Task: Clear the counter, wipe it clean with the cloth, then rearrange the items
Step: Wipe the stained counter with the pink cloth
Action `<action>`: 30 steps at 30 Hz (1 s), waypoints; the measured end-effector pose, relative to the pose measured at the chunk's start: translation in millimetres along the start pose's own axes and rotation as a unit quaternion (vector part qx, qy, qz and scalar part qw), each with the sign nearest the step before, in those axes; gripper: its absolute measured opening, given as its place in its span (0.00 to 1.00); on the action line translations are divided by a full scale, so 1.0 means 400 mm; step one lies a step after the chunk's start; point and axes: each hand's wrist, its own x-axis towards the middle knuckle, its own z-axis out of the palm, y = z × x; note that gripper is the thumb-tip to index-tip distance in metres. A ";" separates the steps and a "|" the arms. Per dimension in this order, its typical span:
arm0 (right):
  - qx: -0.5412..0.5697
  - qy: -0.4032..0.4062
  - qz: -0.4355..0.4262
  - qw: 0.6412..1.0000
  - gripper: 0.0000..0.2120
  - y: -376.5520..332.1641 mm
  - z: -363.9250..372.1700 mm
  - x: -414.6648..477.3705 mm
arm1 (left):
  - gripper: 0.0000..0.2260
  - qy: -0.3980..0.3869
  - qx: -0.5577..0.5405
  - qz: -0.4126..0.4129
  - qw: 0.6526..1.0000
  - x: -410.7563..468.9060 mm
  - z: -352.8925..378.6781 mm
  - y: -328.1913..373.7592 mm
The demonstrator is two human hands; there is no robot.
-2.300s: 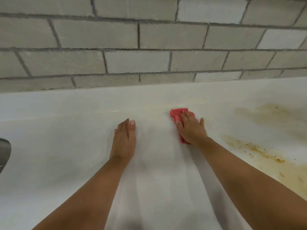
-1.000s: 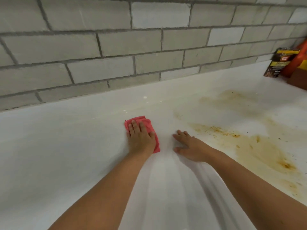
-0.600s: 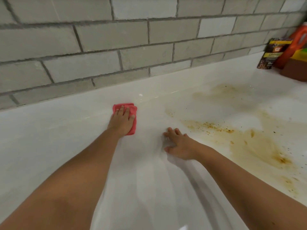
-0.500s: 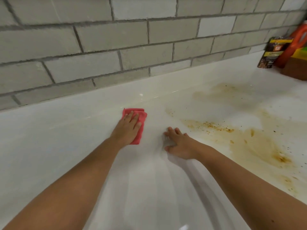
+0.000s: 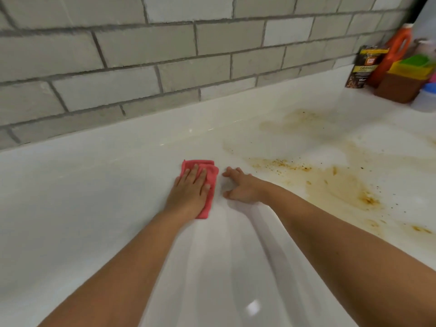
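Note:
A folded red cloth (image 5: 210, 180) lies flat on the white counter (image 5: 94, 185). My left hand (image 5: 190, 191) presses down on it with straight fingers. Just to the right, my right hand (image 5: 243, 187) rests on the bare counter, fingers spread and slightly bent, holding nothing. The two hands are a short gap apart. A brown-yellow stain (image 5: 339, 185) with dark crumbs spreads over the counter to the right of my right hand.
A grey brick wall (image 5: 165, 55) runs along the back. In the far right corner stand a dark food packet (image 5: 362, 67), an orange bottle (image 5: 394, 53), a brown box with a green-yellow lid (image 5: 405, 79) and a small clear tub (image 5: 427, 97).
The cloth passed from my right hand to my left. My left hand has slid it right and toward me, close to my right hand, which stayed put.

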 end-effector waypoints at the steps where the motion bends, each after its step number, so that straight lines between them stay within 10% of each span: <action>1: 0.016 0.015 -0.006 1.000 0.29 0.002 0.003 -0.005 | 0.23 -0.003 0.000 0.012 1.000 -0.040 0.004 0.011; 6: 0.097 0.125 -0.052 0.986 0.26 0.014 0.020 -0.063 | 0.26 -0.036 0.031 0.044 0.998 -0.137 -0.014 -0.054; 12: 0.138 0.203 -0.051 0.968 0.17 0.099 0.007 -0.164 | 0.24 0.000 0.033 -0.131 0.991 0.026 -0.038 -0.097; 17: 0.160 0.298 0.013 0.941 0.14 0.129 -0.020 -0.198 | 0.23 -0.002 0.018 0.001 1.000 -0.037 0.029 0.131; 25: 0.017 0.148 -0.004 0.989 0.23 0.107 -0.014 -0.277 | 0.34 -0.079 0.007 0.192 0.978 -0.359 0.009 0.141; 27: -0.013 0.130 0.011 0.991 0.25 0.118 -0.014 -0.308 | 0.42 -0.064 0.034 0.162 0.984 -0.318 -0.002 0.071; 30: -0.036 0.106 0.036 0.993 0.28 0.152 -0.014 -0.374 | 0.28 -0.038 0.047 0.022 0.998 -0.173 -0.012 0.017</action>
